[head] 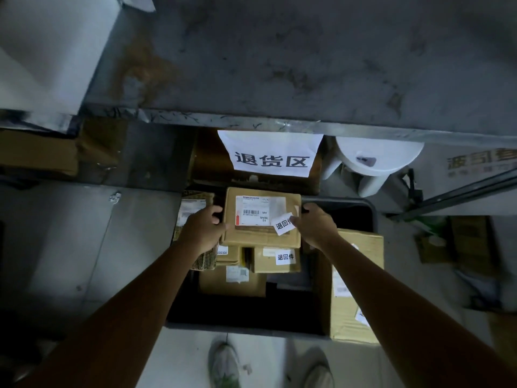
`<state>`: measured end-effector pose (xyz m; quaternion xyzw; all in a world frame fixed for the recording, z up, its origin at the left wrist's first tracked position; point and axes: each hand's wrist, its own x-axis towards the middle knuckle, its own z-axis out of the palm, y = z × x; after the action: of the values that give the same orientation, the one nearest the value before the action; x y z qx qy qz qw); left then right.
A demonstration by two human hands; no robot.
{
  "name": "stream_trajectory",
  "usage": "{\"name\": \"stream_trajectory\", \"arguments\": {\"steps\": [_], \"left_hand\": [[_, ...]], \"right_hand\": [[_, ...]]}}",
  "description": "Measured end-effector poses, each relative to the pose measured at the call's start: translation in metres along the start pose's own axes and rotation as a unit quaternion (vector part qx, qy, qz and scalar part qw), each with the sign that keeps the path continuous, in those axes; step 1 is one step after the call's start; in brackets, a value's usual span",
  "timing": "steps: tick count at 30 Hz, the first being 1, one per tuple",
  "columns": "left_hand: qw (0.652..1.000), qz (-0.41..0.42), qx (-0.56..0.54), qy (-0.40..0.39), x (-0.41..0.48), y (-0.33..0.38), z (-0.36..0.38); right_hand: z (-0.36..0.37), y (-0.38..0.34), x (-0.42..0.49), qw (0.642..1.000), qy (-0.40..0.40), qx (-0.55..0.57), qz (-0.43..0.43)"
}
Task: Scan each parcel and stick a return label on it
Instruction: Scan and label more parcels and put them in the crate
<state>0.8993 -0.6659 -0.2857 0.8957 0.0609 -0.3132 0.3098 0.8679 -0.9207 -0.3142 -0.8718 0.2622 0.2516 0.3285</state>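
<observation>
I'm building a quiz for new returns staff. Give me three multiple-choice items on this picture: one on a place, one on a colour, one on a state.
1. Where does the paper sign hang? A. from the table edge, above the bin. B. on a door. C. flat on the floor.
2. What colour is the stool? A. black. B. white. C. red.
3. The box with the tilted return label is: A. lying untouched. B. gripped on both sides. C. open, flaps up.
Key: 1A, it hangs off that edge; 2B, seat and legs are white; 3B, left hand and right hand grip its sides.
</observation>
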Motion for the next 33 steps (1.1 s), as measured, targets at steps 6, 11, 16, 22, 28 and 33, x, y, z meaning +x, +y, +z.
{"name": "stream_trajectory", "arguments": {"steps": [6,11,16,22,28,33], "left_hand": [[0.989,0.068,0.128,-0.008,-0.052,0.078,-0.078],[0.964,0.151,0.216,0.039,-0.115,0.187,-0.16],[0.932,0.24,0.269,0.04,-0.203,0.306,-0.227],[0.891,0.356,0.283,0.025,-0.325,0.433,-0.245],[0.839,0.454,0.298,0.007,-0.456,0.532,-0.186],[0.785,0.527,0.326,0.002,-0.574,0.58,-0.098]], "right_hand": [[-0.116,-0.041,-0.058,0.991,-0.021,-0.116,-0.064],[-0.24,-0.089,-0.143,0.984,0.031,-0.158,-0.075],[-0.355,-0.127,-0.254,0.987,0.086,-0.111,-0.075],[-0.468,-0.117,-0.415,0.973,0.167,-0.144,-0.07],[-0.535,-0.024,-0.571,0.964,0.25,-0.088,-0.032],[-0.556,0.094,-0.693,0.941,0.32,-0.098,0.041]]}}
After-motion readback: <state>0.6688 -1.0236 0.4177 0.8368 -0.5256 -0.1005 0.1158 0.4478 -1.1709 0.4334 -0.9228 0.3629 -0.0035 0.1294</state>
